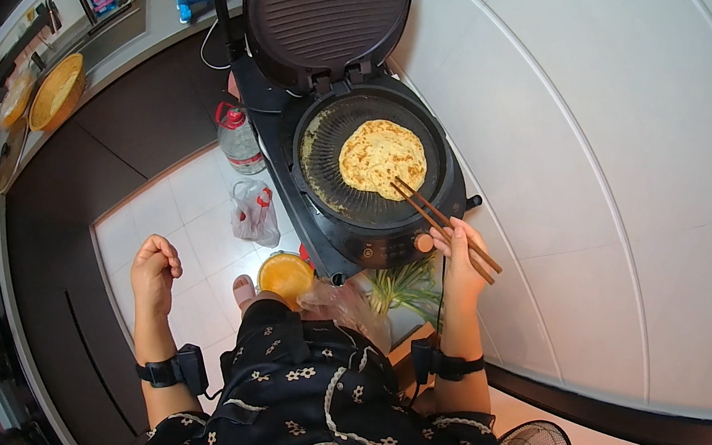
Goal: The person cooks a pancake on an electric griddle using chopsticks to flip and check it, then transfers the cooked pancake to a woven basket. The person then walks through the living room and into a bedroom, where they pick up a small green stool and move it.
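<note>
Between the fingers of my right hand (463,267) is a pair of brown chopsticks (444,228). Their tips touch the lower right edge of a round, browned flatbread (381,154). The flatbread lies right of centre on the ridged black plate (319,192) of an electric griddle, whose ribbed lid (327,5) stands raised behind it. Oil glistens on the plate's left side. Off to the left, over the floor, my left hand (155,273) is curled closed and I see nothing in it.
Under the griddle is a narrow black stand (270,146). Beside it on the floor are a water bottle (241,138), a plastic bag (256,212) and an orange-yellow round container (286,276). Green onions (402,289) lie below the griddle. A counter (148,36) with a wicker basket (58,91) runs along the left.
</note>
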`<state>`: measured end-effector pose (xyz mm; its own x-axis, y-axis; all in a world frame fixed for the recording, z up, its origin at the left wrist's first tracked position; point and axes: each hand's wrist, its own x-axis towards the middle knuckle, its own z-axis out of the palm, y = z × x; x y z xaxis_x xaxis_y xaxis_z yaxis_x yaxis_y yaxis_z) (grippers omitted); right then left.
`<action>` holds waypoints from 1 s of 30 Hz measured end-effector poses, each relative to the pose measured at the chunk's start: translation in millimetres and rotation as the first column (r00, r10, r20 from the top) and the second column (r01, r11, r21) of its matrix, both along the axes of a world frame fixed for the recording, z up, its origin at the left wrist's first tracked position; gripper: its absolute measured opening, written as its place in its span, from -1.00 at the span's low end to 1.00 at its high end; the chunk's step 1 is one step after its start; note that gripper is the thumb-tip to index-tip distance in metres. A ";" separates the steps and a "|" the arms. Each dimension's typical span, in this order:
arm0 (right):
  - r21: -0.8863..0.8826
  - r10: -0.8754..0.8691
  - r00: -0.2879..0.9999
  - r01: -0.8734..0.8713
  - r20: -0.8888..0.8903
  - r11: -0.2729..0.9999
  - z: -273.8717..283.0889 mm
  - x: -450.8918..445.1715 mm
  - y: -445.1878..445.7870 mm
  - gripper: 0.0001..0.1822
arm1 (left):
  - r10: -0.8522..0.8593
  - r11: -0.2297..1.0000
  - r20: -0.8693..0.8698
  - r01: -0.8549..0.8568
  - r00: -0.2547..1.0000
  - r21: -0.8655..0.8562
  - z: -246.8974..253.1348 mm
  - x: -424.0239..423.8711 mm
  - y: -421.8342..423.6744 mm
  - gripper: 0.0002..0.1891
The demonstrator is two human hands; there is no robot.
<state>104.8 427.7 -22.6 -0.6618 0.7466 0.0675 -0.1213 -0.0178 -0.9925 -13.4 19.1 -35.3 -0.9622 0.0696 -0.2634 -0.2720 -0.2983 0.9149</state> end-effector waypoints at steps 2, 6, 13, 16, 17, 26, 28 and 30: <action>-0.019 -0.012 1.000 0.012 0.005 1.000 2.0 0.5 -1.5 -0.74 | -0.005 1.000 0.007 0.005 1.000 -0.001 -2.3 0.1 -0.2 -0.81; 0.023 0.011 1.000 -0.010 -0.005 1.000 5.2 -0.1 -6.1 -0.74 | -0.012 1.000 0.011 0.012 1.000 -0.003 -2.5 0.5 -0.2 -0.81; 0.010 0.114 0.993 -0.115 0.012 0.993 2.3 -10.7 -20.6 -0.73 | -0.024 1.000 0.013 0.024 1.000 0.004 -1.0 0.1 2.9 -0.81; 0.002 0.170 0.985 -0.170 -0.012 0.986 -1.7 -17.7 -27.0 -0.73 | -0.031 1.000 0.010 0.031 0.999 0.002 -0.5 1.4 0.5 -0.81; 0.006 0.168 0.986 -0.168 -0.005 0.986 -4.0 -18.1 -27.6 -0.73 | -0.027 1.000 0.010 0.027 1.000 0.001 -1.2 1.8 -0.6 -0.81; 0.018 0.178 0.984 -0.178 0.014 0.984 -8.9 -22.7 -29.2 -0.74 | 0.014 1.000 0.017 -0.015 1.000 0.006 -0.9 5.6 -6.7 -0.81; 0.013 0.173 0.985 -0.173 0.019 0.985 -10.3 -23.4 -30.4 -0.74 | 0.009 1.000 0.017 -0.010 1.000 0.008 -0.5 6.3 -7.9 -0.81; 0.027 0.175 0.984 -0.176 0.023 0.984 -11.8 -23.2 -31.0 -0.74 | 0.000 1.000 0.014 0.000 1.000 0.008 -0.2 6.0 -9.4 -0.81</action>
<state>81.6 396.7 -34.4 -0.7839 0.6166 0.0724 -0.0983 -0.0081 -0.9951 -7.4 9.7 -35.5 -0.9583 0.0715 -0.2766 -0.2850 -0.3053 0.9086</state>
